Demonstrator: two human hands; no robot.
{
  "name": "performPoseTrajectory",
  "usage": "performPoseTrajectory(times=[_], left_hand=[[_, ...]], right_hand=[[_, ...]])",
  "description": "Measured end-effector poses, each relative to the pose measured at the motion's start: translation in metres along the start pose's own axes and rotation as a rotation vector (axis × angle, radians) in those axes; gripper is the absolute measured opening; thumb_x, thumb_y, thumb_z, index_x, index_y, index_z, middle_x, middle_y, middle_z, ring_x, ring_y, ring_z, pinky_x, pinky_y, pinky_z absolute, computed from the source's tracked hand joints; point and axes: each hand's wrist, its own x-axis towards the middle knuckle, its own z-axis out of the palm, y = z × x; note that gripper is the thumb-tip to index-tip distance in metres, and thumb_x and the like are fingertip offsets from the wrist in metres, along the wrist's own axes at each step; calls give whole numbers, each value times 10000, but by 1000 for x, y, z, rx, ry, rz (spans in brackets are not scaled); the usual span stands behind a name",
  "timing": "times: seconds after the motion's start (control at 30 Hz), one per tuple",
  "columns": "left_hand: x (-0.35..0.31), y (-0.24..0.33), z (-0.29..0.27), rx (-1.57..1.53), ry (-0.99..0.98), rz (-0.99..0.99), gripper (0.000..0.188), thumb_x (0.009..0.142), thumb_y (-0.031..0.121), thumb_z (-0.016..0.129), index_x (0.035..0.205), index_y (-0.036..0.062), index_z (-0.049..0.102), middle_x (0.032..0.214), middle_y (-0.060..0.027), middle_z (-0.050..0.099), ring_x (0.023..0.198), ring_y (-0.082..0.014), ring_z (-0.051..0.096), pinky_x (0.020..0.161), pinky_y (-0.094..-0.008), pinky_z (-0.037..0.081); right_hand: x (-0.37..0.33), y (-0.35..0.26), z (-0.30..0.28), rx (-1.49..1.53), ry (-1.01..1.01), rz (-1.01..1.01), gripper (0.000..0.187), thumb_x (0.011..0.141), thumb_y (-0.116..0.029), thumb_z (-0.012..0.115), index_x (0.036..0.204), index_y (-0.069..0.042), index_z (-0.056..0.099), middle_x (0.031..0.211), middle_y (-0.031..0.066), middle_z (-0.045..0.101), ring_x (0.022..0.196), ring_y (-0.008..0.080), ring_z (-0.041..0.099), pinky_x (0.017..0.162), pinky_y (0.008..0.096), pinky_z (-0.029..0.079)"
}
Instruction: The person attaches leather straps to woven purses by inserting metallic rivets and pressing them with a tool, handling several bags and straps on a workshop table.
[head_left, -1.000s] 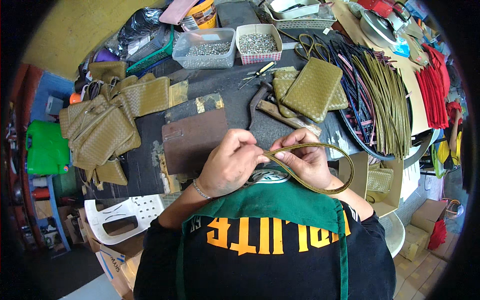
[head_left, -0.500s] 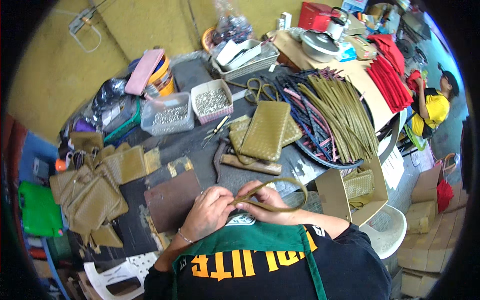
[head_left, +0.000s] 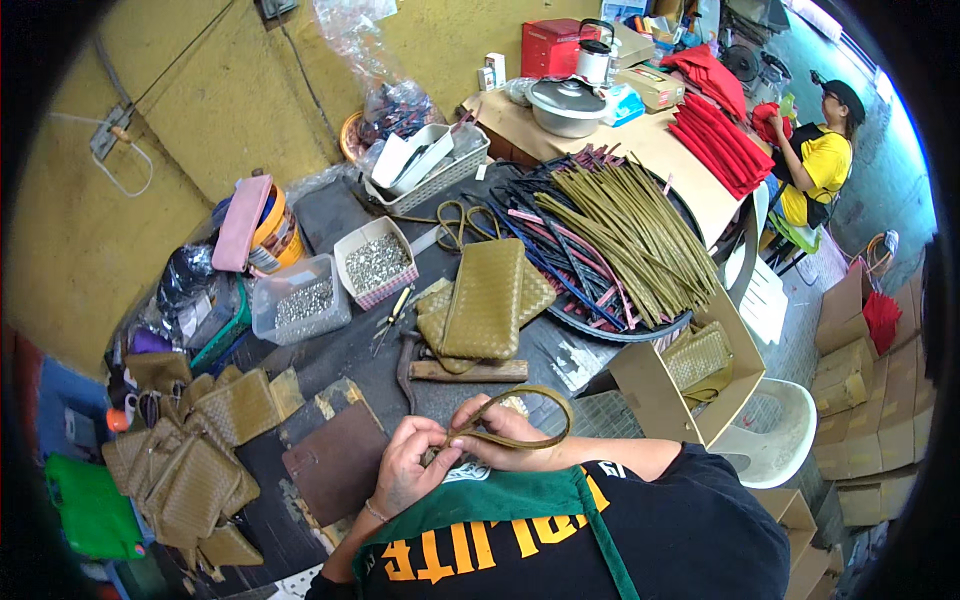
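Close to my chest, my left hand (head_left: 408,468) and my right hand (head_left: 496,456) are together, both pinching the ends of an olive strap (head_left: 570,415). The strap bends into a loop that sticks out to the right over my right hand. What lies right between the fingertips is hidden. Beyond my hands is a hammer (head_left: 470,371) with a wooden handle, and behind it a woven olive wallet (head_left: 484,300) rests on other olive pieces. A brown rectangular board (head_left: 335,462) lies just left of my left hand.
Woven olive pouches (head_left: 180,470) are heaped at left. Two tubs of metal parts, a clear tub (head_left: 290,305) and a white box (head_left: 375,262), stand behind. A round tray (head_left: 640,335) holds many strips. At right are an open carton (head_left: 735,385) and a seated person in yellow (head_left: 825,170).
The view has turned, so the table's contents sit further left in the picture. Both hands still pinch the strap, with the left fingers bent a little differently around its ends.
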Motion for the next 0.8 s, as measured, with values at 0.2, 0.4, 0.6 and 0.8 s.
performPoseTrajectory(times=[0.2, 0.4, 0.6, 0.8], left_hand=[[0, -4, -1, 70, 35, 73, 149, 673, 60, 648, 742, -12, 537, 768, -122, 514, 711, -230, 521, 614, -290, 432], [1, -6, 1, 183, 4, 63, 131, 707, 58, 590, 749, -10, 487, 801, -134, 485, 722, -252, 502, 625, -316, 427], [3, -8, 2, 148, -48, -63, 122, 737, 71, 554, 787, -15, 483, 789, -146, 485, 711, -274, 505, 600, -336, 419], [3, -7, 4, 212, -26, -41, 94, 743, 65, 546, 770, -12, 499, 746, -146, 497, 646, -290, 507, 564, -338, 414]], right_hand=[[11, 1, -14, 213, -214, 160, 258, 774, -82, 579, 990, 10, 474, 855, 45, 552, 831, 111, 528, 716, 227, 434], [16, 13, -17, -94, -275, -17, 194, 767, -167, 587, 885, -16, 557, 865, 71, 523, 834, 178, 506, 726, 284, 404], [19, 13, -17, -17, -253, -31, 172, 767, -159, 586, 858, -17, 554, 849, 75, 529, 824, 186, 511, 718, 288, 405], [19, 17, -16, -62, -262, -14, 179, 749, -160, 597, 861, -31, 542, 825, 96, 529, 802, 224, 516, 704, 305, 410]])
